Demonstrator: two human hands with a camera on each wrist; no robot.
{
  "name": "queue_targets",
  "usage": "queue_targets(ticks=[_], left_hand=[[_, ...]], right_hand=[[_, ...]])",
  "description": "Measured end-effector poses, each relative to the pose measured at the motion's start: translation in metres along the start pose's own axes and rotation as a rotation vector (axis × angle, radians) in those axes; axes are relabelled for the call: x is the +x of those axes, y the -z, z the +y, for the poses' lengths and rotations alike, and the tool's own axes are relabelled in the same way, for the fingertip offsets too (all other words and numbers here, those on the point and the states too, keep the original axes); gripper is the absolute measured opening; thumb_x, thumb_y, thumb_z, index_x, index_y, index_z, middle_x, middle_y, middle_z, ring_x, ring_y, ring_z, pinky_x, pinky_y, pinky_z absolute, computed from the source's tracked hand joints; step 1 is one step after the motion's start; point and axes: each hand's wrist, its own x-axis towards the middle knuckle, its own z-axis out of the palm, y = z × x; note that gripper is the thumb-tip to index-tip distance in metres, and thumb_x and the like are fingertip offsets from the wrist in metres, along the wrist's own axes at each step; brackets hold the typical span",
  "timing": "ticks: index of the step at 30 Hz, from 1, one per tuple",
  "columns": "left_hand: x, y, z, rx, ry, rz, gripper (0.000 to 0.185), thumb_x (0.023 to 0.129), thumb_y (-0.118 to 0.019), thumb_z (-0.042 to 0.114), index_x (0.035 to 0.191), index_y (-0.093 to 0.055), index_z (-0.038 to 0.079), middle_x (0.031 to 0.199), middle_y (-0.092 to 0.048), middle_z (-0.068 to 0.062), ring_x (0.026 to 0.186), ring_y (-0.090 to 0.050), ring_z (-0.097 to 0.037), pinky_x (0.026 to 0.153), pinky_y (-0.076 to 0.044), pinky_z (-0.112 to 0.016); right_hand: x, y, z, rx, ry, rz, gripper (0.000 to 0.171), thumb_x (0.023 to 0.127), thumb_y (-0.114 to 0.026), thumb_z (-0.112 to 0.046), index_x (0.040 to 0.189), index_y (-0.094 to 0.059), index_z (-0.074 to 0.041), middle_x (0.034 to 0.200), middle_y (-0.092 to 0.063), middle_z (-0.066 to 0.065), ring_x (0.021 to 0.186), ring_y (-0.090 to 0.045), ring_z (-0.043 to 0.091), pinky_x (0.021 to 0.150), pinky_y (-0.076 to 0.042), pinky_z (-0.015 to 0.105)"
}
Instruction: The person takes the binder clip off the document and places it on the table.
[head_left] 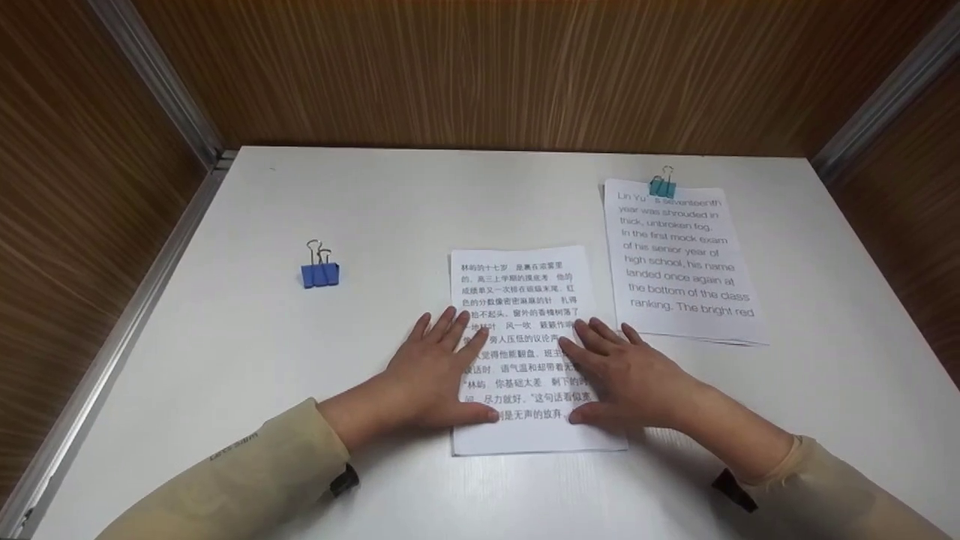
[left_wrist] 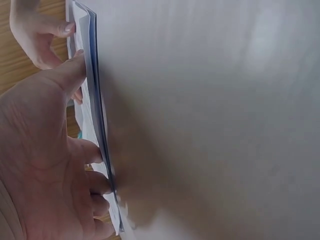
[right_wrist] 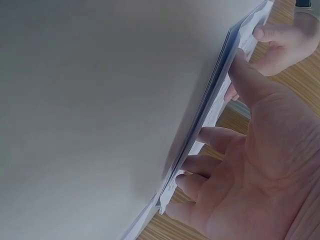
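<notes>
A small stack of paper sheets printed with Chinese text lies on the white table between both hands. My left hand rests on its left edge, fingers spread and thumb on the lower part of the top sheet. Along the right edge lies my right hand, its fingers and thumb also spread over the page. Seen from the left wrist, the stack's side shows several layers slightly apart, with the left thumb on top. The right wrist view shows the right fingers over the opposite edge.
Behind the right hand lies another stack with English text, a teal binder clip on its top edge. A blue binder clip stands at the left. Wood-grain panels enclose the table's back and sides.
</notes>
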Motion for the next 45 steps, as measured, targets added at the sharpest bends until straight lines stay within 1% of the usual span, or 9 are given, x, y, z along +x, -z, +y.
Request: queue_targets(ticks=[9, 13, 17, 20, 23, 26, 29, 37, 45], left_hand=[[-0.001, 0.002, -0.002, -0.006, 0.004, -0.003, 0.116, 0.087, -0.057, 0.085, 0.170, -0.026, 0.011, 0.175, -0.015, -0.022, 0.162, -0.007, -0.039, 0.130, -0.006, -0.058], [0.000, 0.002, -0.003, -0.010, 0.009, -0.006, 0.114, 0.087, -0.058, 0.085, 0.170, -0.026, 0.013, 0.175, -0.016, -0.021, 0.161, -0.008, -0.044, 0.130, -0.008, -0.058], [0.002, 0.001, -0.002, -0.015, 0.020, -0.019, 0.114, 0.087, -0.057, 0.086, 0.171, -0.024, 0.016, 0.175, -0.015, -0.020, 0.160, -0.009, -0.049, 0.130, -0.010, -0.058], [0.001, -0.001, -0.001, -0.017, 0.021, -0.029, 0.114, 0.087, -0.056, 0.087, 0.171, -0.022, 0.017, 0.176, -0.013, -0.019, 0.160, -0.008, -0.049, 0.130, -0.009, -0.057], [0.001, -0.002, -0.001, -0.018, 0.012, -0.025, 0.114, 0.087, -0.056, 0.087, 0.171, -0.022, 0.016, 0.176, -0.012, -0.019, 0.160, -0.008, -0.047, 0.130, -0.009, -0.057], [0.001, -0.003, -0.001, -0.020, 0.000, -0.014, 0.114, 0.088, -0.055, 0.086, 0.171, -0.023, 0.015, 0.175, -0.013, -0.020, 0.161, -0.008, -0.046, 0.130, -0.010, -0.057], [0.000, -0.003, -0.002, -0.021, -0.007, -0.002, 0.114, 0.088, -0.055, 0.086, 0.170, -0.024, 0.014, 0.175, -0.014, -0.020, 0.161, -0.009, -0.044, 0.130, -0.010, -0.057], [-0.002, -0.003, -0.012, -0.026, -0.016, 0.024, 0.116, 0.088, -0.057, 0.085, 0.169, -0.027, 0.008, 0.174, -0.017, -0.022, 0.161, -0.013, -0.041, 0.130, -0.012, -0.056], [-0.003, 0.005, -0.028, -0.039, 0.003, 0.005, 0.115, 0.088, -0.060, 0.083, 0.169, -0.027, 0.008, 0.174, -0.017, -0.022, 0.161, -0.013, -0.041, 0.130, -0.013, -0.056]], right_hand=[[0.007, -0.001, 0.002, 0.046, 0.017, -0.014, 0.103, 0.091, -0.070, -0.070, 0.168, -0.033, -0.013, 0.173, -0.020, 0.021, 0.159, -0.019, 0.043, 0.126, -0.020, 0.066], [0.011, -0.001, 0.004, 0.061, 0.029, -0.010, 0.103, 0.091, -0.069, -0.071, 0.168, -0.032, -0.014, 0.174, -0.018, 0.021, 0.159, -0.018, 0.045, 0.125, -0.017, 0.068], [0.013, 0.000, 0.003, 0.061, 0.023, -0.014, 0.101, 0.091, -0.069, -0.071, 0.168, -0.032, -0.017, 0.173, -0.018, 0.021, 0.157, -0.017, 0.050, 0.124, -0.014, 0.072], [0.010, 0.000, 0.001, 0.051, 0.005, -0.019, 0.099, 0.091, -0.069, -0.070, 0.168, -0.034, -0.018, 0.172, -0.021, 0.023, 0.155, -0.019, 0.054, 0.123, -0.012, 0.074], [0.003, 0.000, -0.003, 0.028, -0.011, -0.016, 0.096, 0.091, -0.071, -0.067, 0.167, -0.038, -0.019, 0.169, -0.026, 0.028, 0.152, -0.025, 0.057, 0.123, -0.014, 0.074], [-0.005, -0.001, -0.006, 0.013, -0.011, -0.008, 0.094, 0.090, -0.075, -0.064, 0.165, -0.042, -0.017, 0.165, -0.031, 0.033, 0.149, -0.032, 0.058, 0.123, -0.018, 0.072], [-0.008, -0.002, -0.009, 0.038, -0.006, 0.002, 0.094, 0.089, -0.077, -0.063, 0.163, -0.044, -0.016, 0.164, -0.031, 0.036, 0.148, -0.035, 0.057, 0.125, -0.020, 0.068], [-0.001, -0.004, -0.010, 0.121, -0.013, 0.022, 0.095, 0.087, -0.079, -0.063, 0.164, -0.045, -0.018, 0.167, -0.025, 0.035, 0.150, -0.029, 0.057, 0.127, -0.017, 0.064], [0.015, -0.008, -0.014, 0.125, 0.037, 0.073, 0.092, 0.089, -0.078, -0.060, 0.163, -0.046, -0.015, 0.166, -0.027, 0.036, 0.150, -0.032, 0.056, 0.127, -0.018, 0.064]])
